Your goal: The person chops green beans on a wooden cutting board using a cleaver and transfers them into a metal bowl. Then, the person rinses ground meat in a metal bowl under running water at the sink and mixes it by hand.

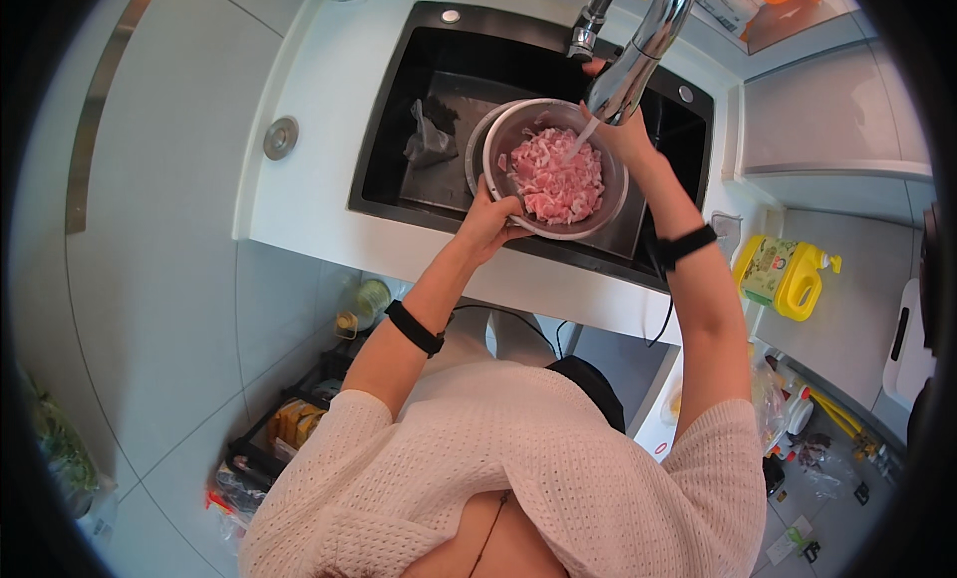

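My left hand (490, 223) grips the near left rim of a round bowl (490, 148) over the black sink (366, 159). Cut pieces of raw pink meat (557, 176) lie in the bowl. Water runs from the chrome faucet (632, 77) onto the meat. My right hand (624, 133) is at the bowl's far right side, partly hidden behind the faucet head; its fingers are mostly out of sight, so its hold cannot be told. Under the bowl's left edge shows the rim of another round vessel (472, 148).
A clear plastic bag (430, 141) lies in the sink's left part. On the right stands a yellow pump jug (785, 277). A round metal fitting (281, 138) sits in the white counter at left. A cable (662, 324) hangs by the front edge.
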Demonstrator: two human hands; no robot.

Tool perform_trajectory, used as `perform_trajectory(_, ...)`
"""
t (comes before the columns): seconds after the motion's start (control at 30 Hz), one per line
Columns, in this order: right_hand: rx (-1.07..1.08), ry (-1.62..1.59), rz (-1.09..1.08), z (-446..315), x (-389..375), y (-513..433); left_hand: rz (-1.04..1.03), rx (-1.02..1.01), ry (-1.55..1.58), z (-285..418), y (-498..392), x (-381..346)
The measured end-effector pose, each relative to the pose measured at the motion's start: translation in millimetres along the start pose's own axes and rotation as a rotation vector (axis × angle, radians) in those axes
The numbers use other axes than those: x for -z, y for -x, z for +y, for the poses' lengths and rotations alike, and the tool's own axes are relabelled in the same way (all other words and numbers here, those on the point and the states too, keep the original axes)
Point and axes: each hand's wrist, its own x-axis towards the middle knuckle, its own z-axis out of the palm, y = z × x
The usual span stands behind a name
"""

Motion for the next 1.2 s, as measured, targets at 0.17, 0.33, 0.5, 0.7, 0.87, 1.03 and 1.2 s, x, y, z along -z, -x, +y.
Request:
perform_trajectory(0.17,-0.069,0.465,-0.258,-24,-22,60,-0.023,-0.013,-0.014,1,1,-2)
perform_trajectory(0.33,0.000,0.488,-0.253,-38,-63,68,-0.039,0.041,-0.074,-4,-1,-7)
perform_trajectory(0.5,0.147,0.430,-0.425,-36,-51,69,-0.088,0.053,-0.016,-9,-2,-2)
perform_trajectory(0.7,0.126,0.396,-0.070,-40,-25,71,-0.080,-0.026,-0.065,-6,-3,-4)
perform_trajectory(0.87,-0.017,0.424,-0.002,-44,-54,59,-0.112,-0.004,-0.071,-3,-1,-9)
perform_trajectory(1.03,0.273,0.519,-0.572,-58,-52,73,-0.109,-0.003,-0.058,-5,-1,-6)
perform_trajectory(1.2,0.317,0.775,-0.313,-68,-18,97,-0.099,-0.011,-0.051,-6,1,2)
